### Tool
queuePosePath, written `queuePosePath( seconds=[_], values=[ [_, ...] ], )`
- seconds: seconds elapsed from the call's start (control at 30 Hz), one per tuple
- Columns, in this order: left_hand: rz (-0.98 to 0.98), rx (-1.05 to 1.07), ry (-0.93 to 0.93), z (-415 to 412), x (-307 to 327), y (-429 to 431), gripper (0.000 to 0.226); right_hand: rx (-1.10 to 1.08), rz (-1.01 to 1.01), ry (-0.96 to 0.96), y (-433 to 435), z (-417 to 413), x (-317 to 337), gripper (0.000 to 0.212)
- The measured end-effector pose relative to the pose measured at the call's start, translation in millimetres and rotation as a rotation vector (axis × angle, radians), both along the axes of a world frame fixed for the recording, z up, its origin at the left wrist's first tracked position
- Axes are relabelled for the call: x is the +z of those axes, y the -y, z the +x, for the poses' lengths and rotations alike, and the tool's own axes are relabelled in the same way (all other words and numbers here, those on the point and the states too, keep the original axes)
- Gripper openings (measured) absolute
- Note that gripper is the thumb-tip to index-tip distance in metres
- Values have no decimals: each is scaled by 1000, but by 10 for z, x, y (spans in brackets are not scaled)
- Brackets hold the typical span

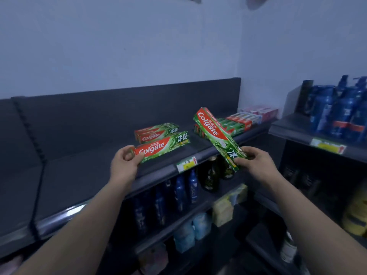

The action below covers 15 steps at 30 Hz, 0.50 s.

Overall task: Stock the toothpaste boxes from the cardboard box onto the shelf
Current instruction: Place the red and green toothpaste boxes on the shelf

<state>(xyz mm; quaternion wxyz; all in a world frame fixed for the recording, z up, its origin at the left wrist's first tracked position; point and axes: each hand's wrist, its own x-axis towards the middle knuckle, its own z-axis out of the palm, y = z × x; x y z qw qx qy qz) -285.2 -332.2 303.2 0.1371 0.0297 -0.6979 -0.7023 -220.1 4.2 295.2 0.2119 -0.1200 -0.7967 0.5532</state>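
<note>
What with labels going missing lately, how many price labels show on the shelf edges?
2. One price label is on the front edge of the toothpaste shelf; the other is on the right-hand shelf edge, below the blue bottles. Others may be hidden.

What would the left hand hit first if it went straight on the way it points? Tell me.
Probably the stack of toothpaste boxes on the shelf, just behind the box the left hand grips; depth is unclear.

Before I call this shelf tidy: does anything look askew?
Only the raised box in the right hand: it slants steeply, unshelved. The front box, in the left hand, lies flat on the shelf. No damage.
</note>
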Motion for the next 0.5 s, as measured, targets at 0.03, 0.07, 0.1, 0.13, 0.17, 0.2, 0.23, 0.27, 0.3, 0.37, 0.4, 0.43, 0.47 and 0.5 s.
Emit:
queuePosePath(
  seconds=[0.03, 0.07, 0.1, 0.13, 0.17, 0.2, 0.23, 0.27, 0.3, 0.37, 0.4, 0.43, 0.47, 0.5],
  values=[
    [-7, -4, 3, -101, 6, 65, 36, 3, 1, -2, 58, -106, 16, 33],
    [-3, -14, 12, -207, 3, 123, 36, 15, 6, 1, 115, -200, 35, 30],
    [2, -26, 23, -305, -5, 170, 36, 23, 9, 6, 152, -301, 35, 30],
    [5, -41, 35, -397, -16, 206, 36, 28, 16, 15, 186, -390, 41, 34],
    [8, -53, 47, -483, -28, 233, 37, 27, 18, 24, 207, -483, 36, 39],
    [12, -63, 57, -573, -44, 249, 37, 27, 23, 29, 225, -567, 33, 44],
    [17, -69, 65, -659, -61, 258, 37, 27, 22, 31, 237, -647, 31, 47],
    [22, -74, 67, -745, -79, 259, 37, 30, 25, 35, 250, -721, 31, 49],
    [25, -81, 66, -822, -97, 257, 37, 26, 25, 43, 251, -798, 25, 50],
    [30, -99, 63, -967, -132, 232, 39, 37, 34, 55, 257, -930, 45, 48],
    [29, -105, 65, -1040, -149, 216, 40, 56, 39, 59, 255, -1002, 61, 46],
    [27, -109, 64, -1106, -156, 196, 40, 71, 31, 62, 246, -1083, 75, 43],
    [26, -107, 65, -1183, -163, 175, 41, 91, 30, 63, 235, -1166, 90, 41],
    [21, -103, 70, -1254, -164, 151, 42, 107, 31, 63, 230, -1239, 114, 41]
  ],
)
